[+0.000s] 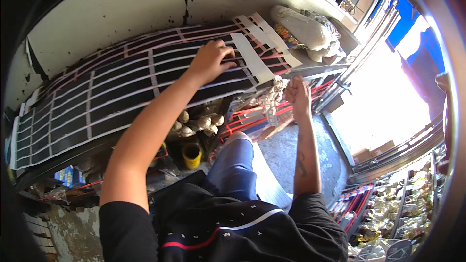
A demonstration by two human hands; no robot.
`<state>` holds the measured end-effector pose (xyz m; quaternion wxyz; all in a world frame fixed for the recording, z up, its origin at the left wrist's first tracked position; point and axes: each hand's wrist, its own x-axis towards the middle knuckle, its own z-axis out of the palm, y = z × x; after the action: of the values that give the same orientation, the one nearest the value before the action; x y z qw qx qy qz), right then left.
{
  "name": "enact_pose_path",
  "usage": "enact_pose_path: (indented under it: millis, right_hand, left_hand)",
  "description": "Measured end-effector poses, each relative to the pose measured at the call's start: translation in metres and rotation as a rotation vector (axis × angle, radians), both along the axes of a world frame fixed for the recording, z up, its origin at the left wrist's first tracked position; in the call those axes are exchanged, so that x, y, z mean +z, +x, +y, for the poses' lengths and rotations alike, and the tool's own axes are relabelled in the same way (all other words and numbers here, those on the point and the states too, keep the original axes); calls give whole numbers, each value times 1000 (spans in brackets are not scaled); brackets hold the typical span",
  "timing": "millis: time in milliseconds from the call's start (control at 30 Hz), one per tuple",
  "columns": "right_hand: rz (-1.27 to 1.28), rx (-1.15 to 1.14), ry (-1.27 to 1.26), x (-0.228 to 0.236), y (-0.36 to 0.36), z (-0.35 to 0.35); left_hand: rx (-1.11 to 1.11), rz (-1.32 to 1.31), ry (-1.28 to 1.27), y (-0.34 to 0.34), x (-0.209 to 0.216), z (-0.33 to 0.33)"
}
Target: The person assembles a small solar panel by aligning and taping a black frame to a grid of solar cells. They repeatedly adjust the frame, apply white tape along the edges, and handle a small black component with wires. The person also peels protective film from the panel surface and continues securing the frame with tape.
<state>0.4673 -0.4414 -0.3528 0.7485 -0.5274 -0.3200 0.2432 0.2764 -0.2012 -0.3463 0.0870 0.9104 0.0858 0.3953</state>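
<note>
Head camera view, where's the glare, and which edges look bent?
In the head view, glare whites out the opening at right; in that view, the pale-striped black sheet has curved edges, likely fisheye distortion; also in the head view, the corners go dark.

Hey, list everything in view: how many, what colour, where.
Gridded sheets: at least two, black and pale, on the bench
Bundle: one, whitish, upper right
Crumpled material: uncounted, pale, right of sheets
Rods: several, red, under bench
Container: one, yellow, under bench
Rounded things: several, pale, under bench
Packaging: count unclear, blue, lower left
Cardboard: some, brown, right
Shiny items: many, silvery-gold, lower right
Shirt: one, black, bottom
Jeans: one pair, blue, centre
Left hand: one, at sheets
Right hand: one, beside crumpled material
</note>
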Motion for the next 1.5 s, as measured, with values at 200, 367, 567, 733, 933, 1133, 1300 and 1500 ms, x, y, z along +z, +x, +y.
enact_pose_path:
  millis: [200, 367, 567, 733, 933, 1133, 1300, 1500]
  right_hand:
    - [-102, 154, -100, -51, 10, 1]
    - [-265, -73, -218, -49, 12, 16]
    - [-382, -303, -123, -66, 6, 32]
    - [-350, -488, -209, -82, 19, 31]
    - [-569, -429, -301, -78, 26, 10]
    - [-876, -517, -137, -15, -24, 12]
    - [-1260, -230, -37, 35, -41, 63]
    - [-1090, 121, -254, 36, -36, 106]
  left_hand:
    - [-18, -29, 19, -2, 4, -3]
    - [7, -51, 32, -3, 4, -5]
    - [-5, 18, -61, 0, 2, -2]
    - [1, -49, 23, -3, 3, -4]
    - [3, -13, 46, -6, 2, -5]
    - [-28, 30, -23, -5, 3, -4]
    - [-116, -54, -21, -5, 7, -8]
    - [-46, -200, 107, -7, 14, -20]
